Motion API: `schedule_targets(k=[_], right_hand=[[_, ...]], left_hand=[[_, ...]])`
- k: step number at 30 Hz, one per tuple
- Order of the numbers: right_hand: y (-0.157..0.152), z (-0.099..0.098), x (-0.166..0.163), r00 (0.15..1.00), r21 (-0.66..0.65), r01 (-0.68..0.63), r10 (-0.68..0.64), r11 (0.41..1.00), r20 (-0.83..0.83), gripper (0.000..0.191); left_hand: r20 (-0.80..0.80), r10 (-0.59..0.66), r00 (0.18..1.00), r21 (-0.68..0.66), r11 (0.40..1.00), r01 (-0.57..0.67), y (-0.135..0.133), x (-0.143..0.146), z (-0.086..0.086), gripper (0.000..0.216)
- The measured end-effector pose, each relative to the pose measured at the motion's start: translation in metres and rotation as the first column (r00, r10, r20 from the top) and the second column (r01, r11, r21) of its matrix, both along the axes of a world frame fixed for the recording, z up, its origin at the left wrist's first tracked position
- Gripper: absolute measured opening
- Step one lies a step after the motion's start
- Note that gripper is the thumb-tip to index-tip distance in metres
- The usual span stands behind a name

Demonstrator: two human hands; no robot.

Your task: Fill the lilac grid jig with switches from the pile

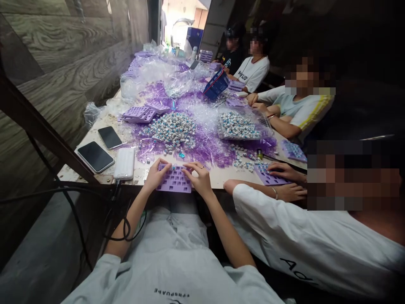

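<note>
Closest to my camera is a pale shirt [167,257]. Beyond it I see the purple plate [174,180], between the left hand [155,175] and the right hand [200,177]; fingers of both grasp its sides, so neither is nearer. Its longer side seems to run across, from hand to hand. Just ahead of the fingers, on the table [218,174], lies one heap of grey-and-blue pieces [174,128].

1 head-worn camera provides the view, facing forward and down along the table [218,176] from its near edge. The wearer's shirt [167,264] lies closest, left hand [155,174] and right hand [200,179] farther, bright doorway [172,12] well beyond.
</note>
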State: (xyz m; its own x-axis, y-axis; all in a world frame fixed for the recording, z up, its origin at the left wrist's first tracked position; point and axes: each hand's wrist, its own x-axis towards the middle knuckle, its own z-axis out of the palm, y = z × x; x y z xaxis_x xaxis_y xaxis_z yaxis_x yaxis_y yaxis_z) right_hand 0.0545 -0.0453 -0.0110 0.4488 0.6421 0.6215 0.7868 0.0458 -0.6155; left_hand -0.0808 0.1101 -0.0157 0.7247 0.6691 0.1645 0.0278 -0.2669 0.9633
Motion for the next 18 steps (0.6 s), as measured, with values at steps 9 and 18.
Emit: schedule_targets(k=[9, 18], right_hand=[[0.023, 0.009, -0.002, 0.986, -0.043, -0.167, 0.168, 0.985, 0.015, 0.021], [0.023, 0.01, -0.001, 0.985, -0.174, -0.167, 0.173, 0.97, 0.02, 0.023]], left_hand=[[0.012, -0.016, 1.0, 0.003, 1.0, 0.016, 0.001, 0.001, 0.0, 0.027], [-0.001, -0.024, 1.0, -0.016, 1.0, 0.024, 0.001, 0.001, 0.001, 0.033]])
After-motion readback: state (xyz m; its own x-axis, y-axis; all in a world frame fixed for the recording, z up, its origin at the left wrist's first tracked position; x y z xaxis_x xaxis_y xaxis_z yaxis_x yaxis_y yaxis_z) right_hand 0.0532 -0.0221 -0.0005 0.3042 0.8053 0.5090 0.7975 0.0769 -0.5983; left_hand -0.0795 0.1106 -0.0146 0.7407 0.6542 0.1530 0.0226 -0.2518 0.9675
